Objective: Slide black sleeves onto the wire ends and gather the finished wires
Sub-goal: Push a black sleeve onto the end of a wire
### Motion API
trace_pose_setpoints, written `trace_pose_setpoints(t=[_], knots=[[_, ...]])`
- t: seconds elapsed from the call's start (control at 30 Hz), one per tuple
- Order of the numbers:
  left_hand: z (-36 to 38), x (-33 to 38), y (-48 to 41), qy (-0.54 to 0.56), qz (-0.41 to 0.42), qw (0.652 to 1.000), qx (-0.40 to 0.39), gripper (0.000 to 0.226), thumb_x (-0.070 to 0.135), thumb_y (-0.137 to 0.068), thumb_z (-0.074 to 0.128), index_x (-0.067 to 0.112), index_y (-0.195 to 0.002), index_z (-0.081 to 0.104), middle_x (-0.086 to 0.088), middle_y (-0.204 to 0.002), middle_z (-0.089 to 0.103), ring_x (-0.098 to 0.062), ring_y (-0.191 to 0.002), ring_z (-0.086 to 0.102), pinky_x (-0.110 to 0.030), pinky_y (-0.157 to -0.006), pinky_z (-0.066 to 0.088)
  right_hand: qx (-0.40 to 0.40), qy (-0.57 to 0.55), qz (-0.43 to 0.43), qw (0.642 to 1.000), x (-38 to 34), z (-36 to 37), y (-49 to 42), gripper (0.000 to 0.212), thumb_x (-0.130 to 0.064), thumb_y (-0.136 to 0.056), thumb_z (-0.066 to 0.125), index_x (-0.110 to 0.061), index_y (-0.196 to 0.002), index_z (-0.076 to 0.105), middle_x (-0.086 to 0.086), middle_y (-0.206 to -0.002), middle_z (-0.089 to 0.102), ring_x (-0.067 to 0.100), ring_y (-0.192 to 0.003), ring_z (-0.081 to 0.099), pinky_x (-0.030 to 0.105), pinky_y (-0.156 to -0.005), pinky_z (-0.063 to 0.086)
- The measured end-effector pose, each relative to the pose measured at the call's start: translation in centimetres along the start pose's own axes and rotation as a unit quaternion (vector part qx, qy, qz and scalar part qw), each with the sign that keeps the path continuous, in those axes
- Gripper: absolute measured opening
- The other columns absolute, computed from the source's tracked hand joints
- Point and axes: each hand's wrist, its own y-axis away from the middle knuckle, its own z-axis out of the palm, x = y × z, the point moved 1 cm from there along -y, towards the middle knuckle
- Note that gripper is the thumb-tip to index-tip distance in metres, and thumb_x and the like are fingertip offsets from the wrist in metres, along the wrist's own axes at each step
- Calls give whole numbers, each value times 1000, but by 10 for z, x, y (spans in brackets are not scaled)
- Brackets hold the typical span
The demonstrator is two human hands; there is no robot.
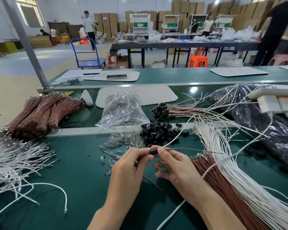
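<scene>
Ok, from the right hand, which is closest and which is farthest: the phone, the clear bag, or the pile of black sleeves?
1. The pile of black sleeves, just beyond the right hand.
2. The clear bag, farther back, to the left.
3. The phone, on the far bench, left.
The right hand pinches wires; the left hand holds one sleeve.

Bright overhead light; edges bowed, background blurred.
</scene>
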Motion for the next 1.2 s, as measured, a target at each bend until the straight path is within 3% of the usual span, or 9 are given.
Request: trace_pose_setpoints(t=[0.13,0.23,0.37,0.47,0.6,0.7,0.97,1.1,1.2], knots=[[2,2,-1,-23,-12,1000,-5,19,40,-93,62,32,-108,69,22,-96,67,-6,-89,66,-25,-74,52,71,-7,-22,997,-1,1,-2,34,-37,-68,82,-18,-96,82,0,-88,73,8,-76,68,22,-59,55],[1,3,1,-49,-35,998,-20,27,51,-93,56,36,-115,64,23,-92,65,-6,-80,64,-22,-68,51,97,4,-47,994,-1,1,-1,26,-33,-67,82,-22,-91,82,-2,-84,74,7,-79,69,21,-61,55],[1,5,1,-168,-50,983,-59,51,70,-95,25,40,-123,54,16,-67,61,-1,-65,61,-20,-60,43,121,62,-74,988,0,4,1,19,-32,-68,81,-27,-86,80,3,-86,78,12,-84,75,20,-63,56],[4,6,0,-218,-56,971,-79,61,76,-91,7,41,-117,50,11,-65,63,-4,-68,63,-29,-66,47,113,84,-87,986,1,8,2,18,-32,-68,82,-26,-85,78,7,-88,79,15,-86,76,18,-64,56],[6,0,0,-245,-71,962,-101,60,81,-88,0,36,-102,37,8,-60,60,-4,-58,59,-28,-63,50,128,109,-92,982,4,10,0,27,-35,-65,80,-17,-84,76,5,-83,78,10,-76,74,17,-62,55],[7,0,-1,-244,-70,963,-86,58,84,-87,-1,35,-87,30,10,-51,53,-1,-45,49,-19,-50,37,119,112,-80,983,4,9,-1,29,-30,-71,78,-11,-93,73,4,-82,78,11,-79,75,18,-61,55],[12,0,-1,-288,-89,952,-59,49,76,-92,6,34,-75,28,10,-52,52,-1,-44,45,-19,-45,30,112,130,-64,983,8,3,-5,5,-12,-92,70,-11,-97,71,3,-88,79,13,-86,76,19,-60,55],[13,2,-1,-328,-72,940,-55,52,69,-93,0,30,-69,24,9,-47,37,-3,-39,33,-24,-43,22,111,114,-64,985,8,3,-5,4,-8,-95,65,-8,-99,68,2,-85,79,10,-79,76,18,-56,54],[13,0,0,-347,-72,932,-72,52,66,-92,-7,29,-70,22,8,-52,37,-14,-51,54,-31,-48,31,110,115,-66,985,9,2,-5,5,-8,-97,62,-8,-100,66,2,-87,79,11,-80,76,18,-56,54]])
